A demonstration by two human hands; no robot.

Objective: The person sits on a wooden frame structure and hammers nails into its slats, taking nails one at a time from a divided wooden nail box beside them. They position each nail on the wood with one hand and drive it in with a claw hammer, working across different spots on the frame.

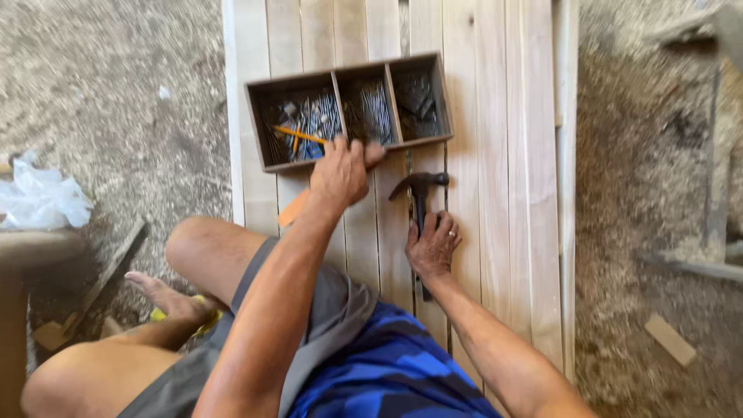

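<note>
Sawdust-strewn ground surrounds pale wooden planks [495, 155]. At their far end sits a dark three-part tray [348, 108] of nails, a yellow pencil [298, 135] in its left part. Left hand [340, 172] curls at the tray's near edge. Right hand [433, 248] grips a hammer [420, 190]. White plastic bag [42, 197] lies far left.

Carpentry yard: sawdust ground [116, 93], planks [495, 155], nail box [348, 108]
</note>
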